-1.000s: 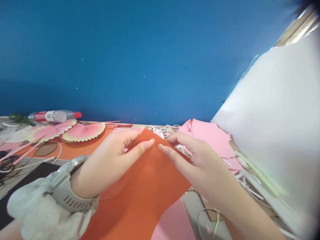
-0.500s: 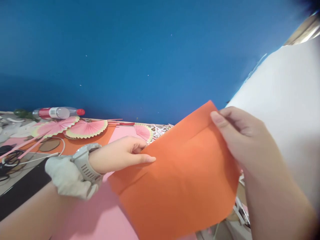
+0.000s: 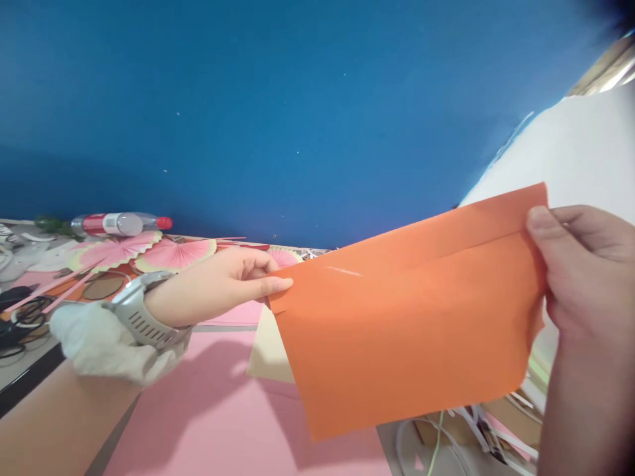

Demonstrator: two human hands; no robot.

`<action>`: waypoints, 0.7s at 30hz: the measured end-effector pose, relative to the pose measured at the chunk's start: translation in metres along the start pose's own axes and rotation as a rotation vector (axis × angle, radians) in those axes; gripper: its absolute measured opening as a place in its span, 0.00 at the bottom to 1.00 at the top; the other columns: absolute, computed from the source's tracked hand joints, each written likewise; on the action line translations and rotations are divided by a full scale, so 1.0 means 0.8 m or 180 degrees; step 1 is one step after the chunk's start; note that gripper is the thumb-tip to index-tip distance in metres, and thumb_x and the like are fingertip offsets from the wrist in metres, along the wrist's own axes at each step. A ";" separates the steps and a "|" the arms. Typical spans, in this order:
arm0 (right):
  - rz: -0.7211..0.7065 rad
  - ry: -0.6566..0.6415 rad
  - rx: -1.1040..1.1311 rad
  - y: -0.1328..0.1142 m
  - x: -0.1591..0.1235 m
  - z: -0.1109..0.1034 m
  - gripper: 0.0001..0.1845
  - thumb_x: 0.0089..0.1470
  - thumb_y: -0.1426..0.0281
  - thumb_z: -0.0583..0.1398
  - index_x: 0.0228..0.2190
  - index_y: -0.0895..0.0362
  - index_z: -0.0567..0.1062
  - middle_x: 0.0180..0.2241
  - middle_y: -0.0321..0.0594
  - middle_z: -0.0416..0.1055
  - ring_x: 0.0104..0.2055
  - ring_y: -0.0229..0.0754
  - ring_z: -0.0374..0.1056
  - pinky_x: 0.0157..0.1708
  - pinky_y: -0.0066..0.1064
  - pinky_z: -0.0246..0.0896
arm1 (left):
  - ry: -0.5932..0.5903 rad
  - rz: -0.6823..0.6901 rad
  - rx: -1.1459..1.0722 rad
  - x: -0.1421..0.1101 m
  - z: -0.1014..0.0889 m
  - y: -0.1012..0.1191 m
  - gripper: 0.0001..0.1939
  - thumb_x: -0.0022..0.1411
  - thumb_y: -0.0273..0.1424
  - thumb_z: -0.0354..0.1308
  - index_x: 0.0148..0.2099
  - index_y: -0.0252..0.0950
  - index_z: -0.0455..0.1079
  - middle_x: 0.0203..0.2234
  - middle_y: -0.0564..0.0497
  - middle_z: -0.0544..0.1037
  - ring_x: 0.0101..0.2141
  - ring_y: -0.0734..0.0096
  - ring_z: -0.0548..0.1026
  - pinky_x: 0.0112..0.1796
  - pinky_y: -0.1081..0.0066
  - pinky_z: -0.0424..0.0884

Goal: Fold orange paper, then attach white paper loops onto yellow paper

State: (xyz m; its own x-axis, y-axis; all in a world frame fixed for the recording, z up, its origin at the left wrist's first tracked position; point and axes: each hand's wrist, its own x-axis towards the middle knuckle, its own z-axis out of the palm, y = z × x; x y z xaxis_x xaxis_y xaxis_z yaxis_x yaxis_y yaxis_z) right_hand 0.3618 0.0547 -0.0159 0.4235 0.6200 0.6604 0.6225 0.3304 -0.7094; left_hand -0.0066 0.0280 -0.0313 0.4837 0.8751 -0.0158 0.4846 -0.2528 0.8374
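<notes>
An orange sheet of paper [image 3: 397, 330] is stretched between my hands above the table. Its upper edge slants up to the right, and a crease runs near that edge. My left hand [image 3: 238, 281] pinches the upper left corner, thumb in front and the other fingers partly hidden behind. At the upper right side my right hand [image 3: 590, 264] grips the sheet between thumb and fingers. A grey watch and a pale scrunchie circle my left wrist. Below the sheet lies pink paper [image 3: 198, 403], with a cream piece of paper [image 3: 270, 350] on it, partly covered.
Pink pleated paper fans [image 3: 173, 254] with pale yellow edges lie at the back left, beside a plastic bottle [image 3: 122, 223] with a red cap. Black cables [image 3: 24, 324] are at the far left. Paper strips and cords [image 3: 476, 423] lie at the lower right. A blue wall [image 3: 297, 119] rises behind.
My right hand has moved right, drawing the orange paper up and out to the right. My left hand has shifted slightly left to the sheet's corner. The cream paper has come into view.
</notes>
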 end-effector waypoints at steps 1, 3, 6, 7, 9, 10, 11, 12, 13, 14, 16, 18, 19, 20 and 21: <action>0.0016 0.0048 0.0115 0.003 0.002 -0.001 0.14 0.45 0.56 0.63 0.26 0.55 0.74 0.20 0.33 0.64 0.18 0.32 0.56 0.15 0.25 0.46 | 0.0137 0.0057 -0.0180 0.000 0.003 0.002 0.13 0.60 0.42 0.54 0.31 0.39 0.69 0.27 0.55 0.75 0.30 0.74 0.71 0.31 0.77 0.64; 0.0068 0.0185 0.0253 0.007 0.005 -0.001 0.15 0.44 0.55 0.63 0.25 0.55 0.73 0.18 0.32 0.62 0.17 0.32 0.55 0.14 0.26 0.45 | 0.0559 0.0198 -0.0752 0.001 0.011 0.005 0.11 0.59 0.40 0.57 0.31 0.38 0.68 0.26 0.55 0.74 0.29 0.74 0.71 0.31 0.77 0.66; 0.0131 0.0339 0.0410 0.009 0.007 0.002 0.15 0.45 0.54 0.63 0.25 0.54 0.73 0.17 0.31 0.60 0.16 0.33 0.53 0.12 0.27 0.44 | 0.0852 0.0323 -0.1653 0.006 0.026 0.008 0.10 0.58 0.40 0.58 0.35 0.38 0.70 0.29 0.54 0.75 0.32 0.73 0.73 0.35 0.73 0.70; 0.0139 0.0350 0.0484 0.010 0.008 0.002 0.15 0.45 0.54 0.63 0.25 0.53 0.73 0.16 0.31 0.59 0.15 0.33 0.51 0.12 0.27 0.43 | 0.0801 0.0331 -0.1820 0.008 0.031 0.008 0.12 0.59 0.40 0.57 0.37 0.38 0.71 0.31 0.52 0.76 0.33 0.71 0.74 0.36 0.71 0.72; 0.0130 0.0402 0.0630 0.012 0.012 0.003 0.16 0.43 0.53 0.63 0.25 0.53 0.72 0.15 0.30 0.57 0.14 0.32 0.48 0.11 0.28 0.40 | 0.0674 0.0320 -0.1987 0.011 0.038 0.009 0.15 0.60 0.42 0.55 0.42 0.36 0.72 0.36 0.49 0.77 0.35 0.67 0.76 0.39 0.66 0.73; 0.0124 0.0449 0.0700 0.014 0.015 0.003 0.17 0.42 0.53 0.64 0.24 0.53 0.72 0.15 0.30 0.57 0.14 0.32 0.47 0.12 0.28 0.39 | 0.0695 0.0319 -0.2016 0.012 0.040 0.009 0.16 0.60 0.42 0.54 0.44 0.36 0.72 0.37 0.47 0.78 0.36 0.65 0.76 0.39 0.64 0.73; 0.0110 0.0496 0.0775 0.015 0.018 0.002 0.17 0.40 0.53 0.65 0.23 0.53 0.72 0.15 0.30 0.57 0.14 0.33 0.48 0.12 0.28 0.39 | 0.0775 0.0334 -0.2050 0.012 0.042 0.009 0.17 0.60 0.41 0.55 0.44 0.35 0.72 0.38 0.47 0.78 0.36 0.65 0.76 0.40 0.64 0.73; 0.0086 0.0541 0.0856 0.016 0.020 0.002 0.18 0.38 0.53 0.66 0.23 0.53 0.72 0.16 0.31 0.59 0.15 0.33 0.50 0.13 0.29 0.41 | 0.0888 0.0360 -0.2082 0.012 0.043 0.009 0.16 0.60 0.41 0.55 0.44 0.35 0.72 0.37 0.47 0.78 0.36 0.65 0.76 0.40 0.64 0.73; 0.0055 0.0574 0.0945 0.017 0.021 0.002 0.19 0.37 0.53 0.67 0.23 0.54 0.72 0.18 0.32 0.60 0.16 0.34 0.52 0.14 0.29 0.43 | 0.1022 0.0397 -0.2109 0.013 0.045 0.010 0.16 0.60 0.40 0.56 0.44 0.34 0.72 0.37 0.47 0.79 0.36 0.65 0.76 0.40 0.65 0.73; 0.0028 0.0580 0.1026 0.016 0.021 0.003 0.19 0.36 0.53 0.67 0.23 0.54 0.72 0.19 0.33 0.61 0.17 0.35 0.54 0.15 0.30 0.45 | 0.1161 0.0439 -0.2137 0.013 0.047 0.010 0.15 0.60 0.40 0.56 0.43 0.34 0.72 0.37 0.47 0.79 0.36 0.66 0.77 0.39 0.66 0.73; 0.0036 0.0536 0.1080 0.012 0.017 0.006 0.19 0.37 0.53 0.67 0.23 0.54 0.71 0.20 0.33 0.61 0.19 0.35 0.55 0.17 0.30 0.46 | 0.1399 0.0548 -0.2231 0.012 0.051 0.012 0.14 0.60 0.39 0.56 0.43 0.35 0.72 0.38 0.48 0.79 0.37 0.65 0.76 0.39 0.68 0.72; 0.0174 0.0421 0.1010 0.003 0.008 0.011 0.19 0.40 0.52 0.65 0.24 0.53 0.70 0.19 0.32 0.59 0.18 0.34 0.53 0.16 0.29 0.44 | 0.1526 0.0682 -0.2396 0.012 0.055 0.014 0.14 0.61 0.38 0.56 0.46 0.38 0.71 0.41 0.49 0.78 0.41 0.65 0.76 0.40 0.68 0.72; 0.0260 0.0355 0.0977 -0.001 0.003 0.015 0.19 0.41 0.51 0.64 0.24 0.53 0.70 0.19 0.32 0.58 0.17 0.34 0.51 0.15 0.29 0.42 | 0.1542 0.0744 -0.2495 0.012 0.057 0.015 0.14 0.61 0.38 0.55 0.47 0.39 0.71 0.43 0.50 0.78 0.42 0.65 0.75 0.41 0.68 0.72; 0.0337 0.0278 0.0959 -0.006 -0.002 0.018 0.19 0.42 0.51 0.64 0.24 0.53 0.69 0.18 0.31 0.57 0.16 0.33 0.50 0.14 0.28 0.42 | 0.1536 0.0793 -0.2593 0.012 0.058 0.016 0.14 0.62 0.38 0.54 0.48 0.40 0.70 0.44 0.50 0.77 0.43 0.64 0.75 0.40 0.68 0.72; 0.0382 0.0224 0.0969 -0.010 -0.006 0.021 0.19 0.42 0.51 0.64 0.24 0.53 0.69 0.18 0.30 0.56 0.16 0.33 0.49 0.14 0.28 0.42 | 0.1524 0.0827 -0.2682 0.012 0.059 0.016 0.14 0.63 0.38 0.54 0.49 0.40 0.70 0.45 0.50 0.77 0.44 0.64 0.75 0.40 0.68 0.72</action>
State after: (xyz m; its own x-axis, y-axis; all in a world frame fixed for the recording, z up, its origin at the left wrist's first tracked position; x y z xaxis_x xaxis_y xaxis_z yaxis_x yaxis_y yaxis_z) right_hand 0.3436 0.0611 -0.0176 0.5331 0.6202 0.5755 0.3446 0.4620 -0.8172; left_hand 0.0387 0.0137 -0.0462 0.0673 0.9550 0.2888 -0.3581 -0.2470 0.9004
